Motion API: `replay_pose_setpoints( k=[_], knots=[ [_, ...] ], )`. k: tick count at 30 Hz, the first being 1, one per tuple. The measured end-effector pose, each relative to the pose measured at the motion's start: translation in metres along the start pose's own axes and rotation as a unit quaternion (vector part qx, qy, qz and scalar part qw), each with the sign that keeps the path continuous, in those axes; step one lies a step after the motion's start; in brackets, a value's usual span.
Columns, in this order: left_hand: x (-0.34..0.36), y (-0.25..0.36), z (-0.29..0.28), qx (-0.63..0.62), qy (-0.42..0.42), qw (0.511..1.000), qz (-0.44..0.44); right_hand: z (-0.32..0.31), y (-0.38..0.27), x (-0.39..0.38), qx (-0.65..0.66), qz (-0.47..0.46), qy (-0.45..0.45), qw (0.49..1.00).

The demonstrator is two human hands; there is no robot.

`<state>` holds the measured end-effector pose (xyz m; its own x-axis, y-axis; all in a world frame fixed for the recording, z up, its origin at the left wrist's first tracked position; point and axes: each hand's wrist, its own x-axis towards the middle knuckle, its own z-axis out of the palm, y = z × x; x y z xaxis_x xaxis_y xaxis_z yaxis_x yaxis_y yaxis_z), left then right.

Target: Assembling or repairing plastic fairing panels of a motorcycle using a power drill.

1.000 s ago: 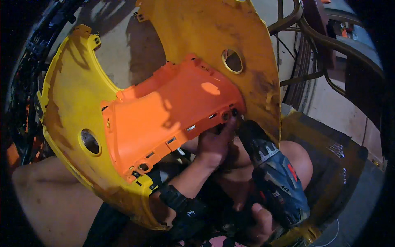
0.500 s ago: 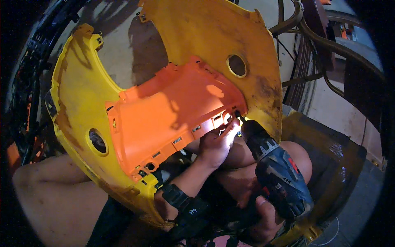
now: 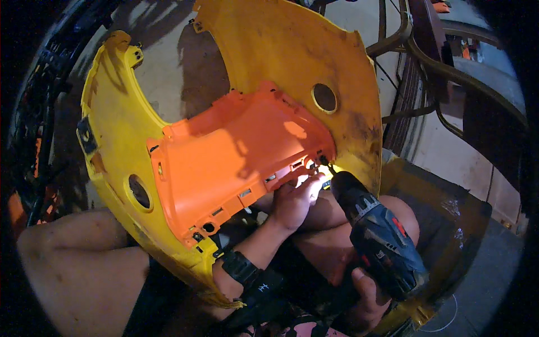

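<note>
Since light hit the orange panel, my work shows: right hand grips the drill beside it, left hand (pinching? can't tell) at its near edge, yellow shell flanking.

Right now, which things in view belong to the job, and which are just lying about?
In the job:
power drill, in the right hand
orange panel, left hand at its near edge
yellow panels on both sides of it

Seemingly just about:
brown metal frame, upper right
black framework, left edge
</note>
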<state>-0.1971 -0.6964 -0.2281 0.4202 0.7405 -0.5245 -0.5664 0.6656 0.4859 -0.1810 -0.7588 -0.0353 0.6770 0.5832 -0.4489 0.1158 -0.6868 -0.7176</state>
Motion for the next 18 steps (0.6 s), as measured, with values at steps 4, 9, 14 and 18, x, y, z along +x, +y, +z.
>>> replay_pose_setpoints(
  k=[4,9,14,18],
  knots=[
    [0.006,-0.001,-0.009,-0.151,-0.091,0.983,-0.058,0.003,0.000,-0.002,0.002,0.003,-0.001,1.000],
    [0.004,0.003,0.010,-0.086,0.060,0.983,-0.152,0.009,0.001,-0.004,0.039,0.005,0.022,0.999],
    [0.002,0.029,0.017,-0.155,0.105,0.956,-0.225,0.006,0.006,-0.003,0.062,-0.022,0.001,0.998],
    [-0.003,0.036,0.024,-0.258,0.104,0.938,-0.205,0.004,0.007,-0.002,0.045,-0.020,0.000,0.999]
  ],
)
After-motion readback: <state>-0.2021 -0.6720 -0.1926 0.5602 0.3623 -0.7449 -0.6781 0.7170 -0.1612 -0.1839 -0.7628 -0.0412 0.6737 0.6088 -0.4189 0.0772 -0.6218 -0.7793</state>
